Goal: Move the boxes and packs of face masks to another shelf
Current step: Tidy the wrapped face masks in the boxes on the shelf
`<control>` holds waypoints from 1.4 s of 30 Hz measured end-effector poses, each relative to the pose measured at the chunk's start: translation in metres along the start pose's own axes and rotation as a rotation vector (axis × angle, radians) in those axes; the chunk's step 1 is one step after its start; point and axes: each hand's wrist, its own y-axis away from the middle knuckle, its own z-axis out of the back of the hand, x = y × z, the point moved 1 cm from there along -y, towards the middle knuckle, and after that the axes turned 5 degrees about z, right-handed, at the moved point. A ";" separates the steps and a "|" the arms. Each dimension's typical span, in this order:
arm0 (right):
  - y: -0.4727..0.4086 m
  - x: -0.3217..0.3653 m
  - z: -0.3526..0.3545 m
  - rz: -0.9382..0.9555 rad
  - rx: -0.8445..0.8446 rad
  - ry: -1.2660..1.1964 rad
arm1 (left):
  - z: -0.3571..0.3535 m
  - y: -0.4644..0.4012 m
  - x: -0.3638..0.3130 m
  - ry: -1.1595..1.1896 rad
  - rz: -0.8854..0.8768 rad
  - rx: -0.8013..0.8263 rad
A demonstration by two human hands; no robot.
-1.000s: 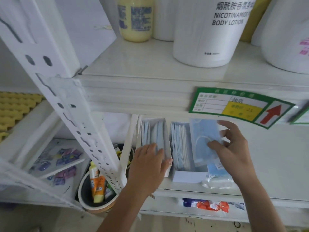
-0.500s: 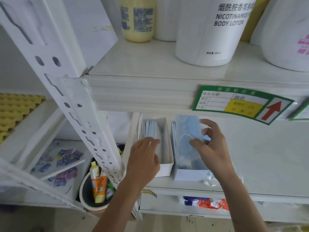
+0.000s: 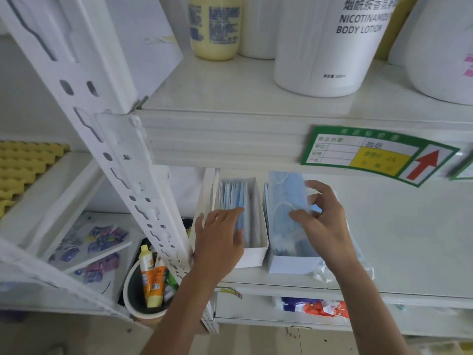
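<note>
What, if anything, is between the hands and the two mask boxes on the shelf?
Nothing visible. The left hand already rests on the left box and its masks. The right hand pinches a blue mask standing in the right box. The upper shelf overhangs both boxes.

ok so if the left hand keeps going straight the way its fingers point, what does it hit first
Most likely the blue masks standing in the left open box. The left hand points up and back into that box, fingertips already at the masks' near edge. Depth is unclear, so contact may already exist.
</note>
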 end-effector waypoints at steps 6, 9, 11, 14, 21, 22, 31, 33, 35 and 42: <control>-0.009 0.004 -0.011 0.054 -0.012 0.001 | -0.005 -0.003 0.003 0.003 0.026 -0.030; -0.019 0.008 -0.020 0.077 -0.041 0.010 | -0.004 -0.004 0.002 -0.071 0.028 -0.022; -0.025 0.008 -0.027 0.069 -0.055 0.023 | -0.002 -0.005 -0.002 -0.105 0.038 -0.002; -0.029 0.005 -0.034 0.049 -0.041 0.046 | 0.001 -0.005 -0.008 -0.248 0.006 0.013; -0.034 0.009 -0.036 0.084 -0.080 0.098 | 0.004 -0.007 -0.010 -0.423 -0.008 0.013; -0.034 0.010 -0.042 0.086 -0.065 0.098 | 0.004 -0.007 -0.010 -0.415 -0.011 0.009; -0.038 0.007 -0.070 0.046 0.155 0.398 | -0.003 -0.005 0.006 -0.194 -0.042 0.020; -0.034 0.007 -0.069 0.071 0.147 0.420 | -0.004 -0.004 0.004 -0.210 -0.050 0.020; -0.028 0.010 -0.073 0.104 0.157 0.429 | -0.006 -0.004 0.002 -0.203 -0.052 0.018; -0.016 0.011 -0.105 0.024 0.276 0.435 | -0.009 -0.008 0.003 -0.139 -0.124 -0.004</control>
